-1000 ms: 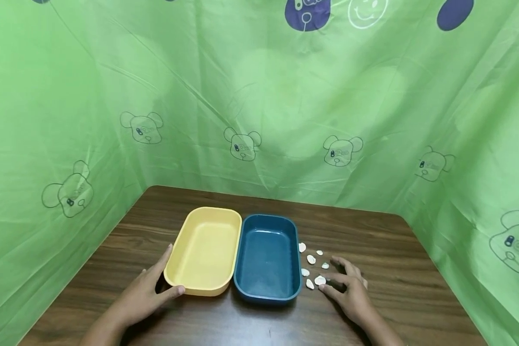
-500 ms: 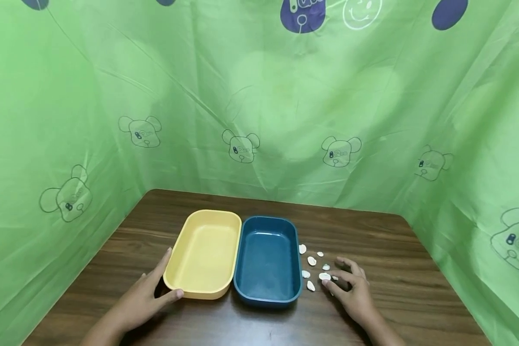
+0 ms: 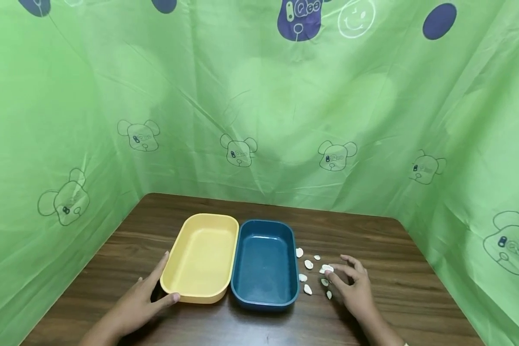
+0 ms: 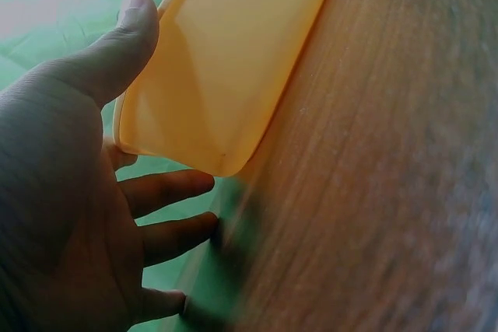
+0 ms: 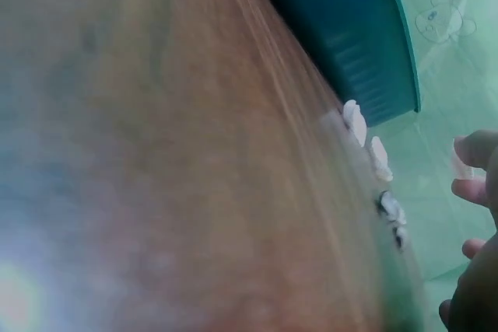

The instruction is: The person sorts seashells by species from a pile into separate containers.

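My left hand rests against the near left corner of a yellow tray, thumb at the rim. In the left wrist view its fingers are extended and spread. My right hand pinches a white shell between thumb and index finger; in the right wrist view the pinched shell appears raised off the table. Several similar white shells lie to the left of and below this hand, among them one shell, a shell and another shell.
A dark blue tray stands directly beside the yellow one, between it and the shells. Both trays show bare insides. The brown wooden table is enclosed by a green patterned curtain at the back and sides.
My right hand has taken a shell in a pinch and shifted it slightly away from me and right, uncovering other shells beneath. The left hand stays at the yellow tray; the camera tilts slightly up.
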Demonstrator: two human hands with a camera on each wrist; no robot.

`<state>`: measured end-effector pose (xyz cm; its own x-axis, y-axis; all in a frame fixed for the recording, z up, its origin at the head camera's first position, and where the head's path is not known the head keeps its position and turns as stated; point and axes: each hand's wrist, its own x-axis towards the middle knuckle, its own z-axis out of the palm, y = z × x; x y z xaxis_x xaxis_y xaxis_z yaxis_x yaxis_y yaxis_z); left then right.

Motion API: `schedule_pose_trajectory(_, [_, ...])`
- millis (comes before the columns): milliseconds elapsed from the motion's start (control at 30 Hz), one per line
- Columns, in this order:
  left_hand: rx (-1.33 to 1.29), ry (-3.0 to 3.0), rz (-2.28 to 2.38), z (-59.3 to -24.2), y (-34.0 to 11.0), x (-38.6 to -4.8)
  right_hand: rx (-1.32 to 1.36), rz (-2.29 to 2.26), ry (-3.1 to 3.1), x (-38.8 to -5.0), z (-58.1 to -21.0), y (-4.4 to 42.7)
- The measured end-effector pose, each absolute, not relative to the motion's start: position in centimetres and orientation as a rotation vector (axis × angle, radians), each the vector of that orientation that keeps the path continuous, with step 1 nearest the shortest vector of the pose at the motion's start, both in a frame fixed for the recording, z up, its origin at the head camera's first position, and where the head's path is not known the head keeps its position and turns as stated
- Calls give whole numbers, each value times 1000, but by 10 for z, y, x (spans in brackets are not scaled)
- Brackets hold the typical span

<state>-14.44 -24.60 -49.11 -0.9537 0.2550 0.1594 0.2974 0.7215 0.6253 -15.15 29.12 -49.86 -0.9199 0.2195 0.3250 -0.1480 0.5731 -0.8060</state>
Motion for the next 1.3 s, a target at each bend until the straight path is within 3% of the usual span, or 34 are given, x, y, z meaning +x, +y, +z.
schedule_pose_trajectory(533, [-461, -2848, -1074, -489, -248, -147, 62, 1229, -2391, -176, -469, 261])
schedule_pose_trajectory(1300, [-453, -2873, -1071, -490, -246, -143, 115, 1483, -2485, -201, -443, 223])
